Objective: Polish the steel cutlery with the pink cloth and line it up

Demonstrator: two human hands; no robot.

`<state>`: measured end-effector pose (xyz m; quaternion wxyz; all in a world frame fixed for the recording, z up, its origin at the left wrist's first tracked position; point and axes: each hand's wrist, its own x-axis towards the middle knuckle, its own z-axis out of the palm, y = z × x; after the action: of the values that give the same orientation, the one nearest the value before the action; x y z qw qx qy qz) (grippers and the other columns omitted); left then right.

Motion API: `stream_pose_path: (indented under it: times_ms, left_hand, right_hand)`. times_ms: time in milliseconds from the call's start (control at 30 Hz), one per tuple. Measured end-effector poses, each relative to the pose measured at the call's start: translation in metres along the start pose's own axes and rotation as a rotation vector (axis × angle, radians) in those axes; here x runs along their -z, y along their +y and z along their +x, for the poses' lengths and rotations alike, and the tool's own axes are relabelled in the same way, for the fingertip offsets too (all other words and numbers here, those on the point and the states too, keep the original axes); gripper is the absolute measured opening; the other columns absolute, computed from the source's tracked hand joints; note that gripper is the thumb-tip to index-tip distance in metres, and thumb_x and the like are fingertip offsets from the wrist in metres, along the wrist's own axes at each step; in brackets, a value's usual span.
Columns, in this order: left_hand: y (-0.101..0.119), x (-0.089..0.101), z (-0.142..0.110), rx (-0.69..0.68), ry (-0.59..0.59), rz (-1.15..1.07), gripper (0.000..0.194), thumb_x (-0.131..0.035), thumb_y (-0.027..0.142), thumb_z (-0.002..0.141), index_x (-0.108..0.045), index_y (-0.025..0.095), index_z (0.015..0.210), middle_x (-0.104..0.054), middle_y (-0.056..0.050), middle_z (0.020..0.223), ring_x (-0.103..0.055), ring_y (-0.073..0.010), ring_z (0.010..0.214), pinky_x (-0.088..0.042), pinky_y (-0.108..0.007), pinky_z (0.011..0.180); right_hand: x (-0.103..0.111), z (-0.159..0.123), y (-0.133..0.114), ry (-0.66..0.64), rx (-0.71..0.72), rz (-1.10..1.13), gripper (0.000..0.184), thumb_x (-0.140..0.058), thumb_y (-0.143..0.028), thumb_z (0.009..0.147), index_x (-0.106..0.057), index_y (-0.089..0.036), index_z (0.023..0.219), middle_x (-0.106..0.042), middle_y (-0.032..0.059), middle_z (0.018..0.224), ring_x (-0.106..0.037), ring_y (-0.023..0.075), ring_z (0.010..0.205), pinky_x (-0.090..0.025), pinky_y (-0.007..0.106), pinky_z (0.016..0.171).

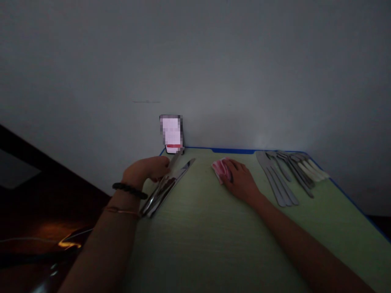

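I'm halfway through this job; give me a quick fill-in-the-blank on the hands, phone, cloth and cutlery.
The right hand is on a pink ____.
Beyond the left hand, the phone stands upright in front of the ____.
The pale handles lie on the ____ side of the table.
The table's edging is coloured ____.

Missing words, in order: cloth; wall; right; blue.
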<state>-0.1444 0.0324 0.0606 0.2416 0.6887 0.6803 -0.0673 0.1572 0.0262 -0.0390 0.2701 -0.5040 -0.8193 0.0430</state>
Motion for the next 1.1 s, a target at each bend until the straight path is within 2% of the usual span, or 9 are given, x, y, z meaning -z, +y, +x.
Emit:
stream_pose_path:
  times_ms: [167,267,400,567,667,833,933,1033,1100]
  left_hand:
    - [0.028,-0.004,-0.003,-0.191,0.127,0.005,0.011,-0.048,0.026,0.077,-0.055,0.017,0.075,-0.063,-0.005,0.075,-0.058,-0.0162,0.065,-0.043,-0.023,0.056]
    - [0.05,-0.022,0.007,-0.312,0.077,-0.122,0.02,-0.041,0.032,0.085,-0.054,0.018,0.087,-0.062,-0.003,0.072,-0.056,-0.0145,0.056,-0.041,-0.023,0.05]
    - [0.064,-0.048,0.031,-0.255,0.202,-0.07,0.021,-0.042,0.032,0.087,-0.056,0.017,0.092,-0.065,-0.007,0.08,-0.06,-0.0185,0.069,-0.044,-0.026,0.06]
    - [0.055,-0.061,0.054,-0.156,0.308,-0.049,0.027,-0.034,0.024,0.09,-0.055,0.01,0.097,-0.065,-0.02,0.096,-0.064,-0.0268,0.085,-0.045,-0.034,0.071]
    - [0.059,-0.066,0.053,-0.138,0.348,-0.063,0.025,-0.036,0.022,0.09,-0.055,0.008,0.098,-0.065,-0.022,0.093,-0.065,-0.0292,0.085,-0.045,-0.036,0.072]
    - [0.085,-0.083,0.038,-0.18,0.393,-0.168,0.024,-0.036,0.027,0.092,-0.053,0.013,0.1,-0.068,-0.014,0.086,-0.066,-0.0263,0.08,-0.047,-0.034,0.069]
    - [0.098,-0.097,0.032,-0.201,0.443,-0.292,0.022,-0.038,0.021,0.089,-0.049,0.016,0.107,-0.067,-0.011,0.099,-0.066,-0.0205,0.088,-0.05,-0.03,0.073]
    - [0.103,-0.11,0.027,-0.216,0.406,-0.815,0.035,-0.042,0.019,0.085,-0.04,0.016,0.12,-0.066,-0.008,0.094,-0.065,-0.0156,0.066,-0.053,-0.027,0.057]
    - [0.104,-0.115,0.023,-0.262,0.378,-0.999,0.042,-0.046,0.02,0.083,-0.035,0.016,0.124,-0.065,-0.01,0.1,-0.065,-0.0157,0.074,-0.055,-0.028,0.06]
  right_hand:
    - [-0.001,0.0,-0.004,0.005,-0.024,-0.016,0.051,-0.042,-0.042,0.089,-0.043,-0.021,0.136,-0.048,0.0114,0.137,-0.044,0.0276,0.121,-0.036,0.044,0.099]
    - [0.0,-0.001,-0.005,0.034,-0.078,-0.062,0.05,-0.042,-0.039,0.089,-0.044,-0.02,0.135,-0.048,0.0129,0.136,-0.044,0.0287,0.121,-0.035,0.045,0.099]
    - [0.004,-0.006,-0.004,0.045,-0.131,-0.112,0.05,-0.042,-0.038,0.088,-0.043,-0.019,0.135,-0.048,0.0145,0.136,-0.044,0.0303,0.12,-0.036,0.047,0.098]
    - [0.009,-0.014,-0.004,0.016,-0.115,-0.125,0.053,-0.041,-0.038,0.088,-0.04,-0.018,0.137,-0.044,0.0159,0.139,-0.043,0.0303,0.123,-0.035,0.048,0.1]
    - [0.01,-0.017,-0.006,0.019,-0.1,-0.113,0.052,-0.042,-0.036,0.088,-0.04,-0.019,0.137,-0.044,0.0156,0.14,-0.042,0.0293,0.124,-0.034,0.047,0.101]
    - [0.008,-0.015,0.002,0.1,-0.131,-0.056,0.052,-0.041,-0.024,0.087,-0.037,-0.011,0.136,-0.048,0.0179,0.134,-0.042,0.0273,0.123,-0.035,0.043,0.103]
    - [0.006,-0.008,0.013,0.17,-0.181,-0.037,0.046,-0.041,-0.018,0.085,-0.044,-0.01,0.129,-0.047,0.0186,0.132,-0.041,0.0291,0.123,-0.036,0.045,0.102]
    - [0.004,-0.002,0.022,0.197,-0.212,0.041,0.036,-0.04,-0.017,0.085,-0.052,-0.013,0.118,-0.051,0.0168,0.121,-0.048,0.0279,0.112,-0.041,0.045,0.096]
    - [0.002,0.002,0.025,0.207,-0.208,0.141,0.031,-0.039,-0.017,0.086,-0.053,-0.014,0.113,-0.054,0.0155,0.114,-0.051,0.0256,0.106,-0.042,0.043,0.093]
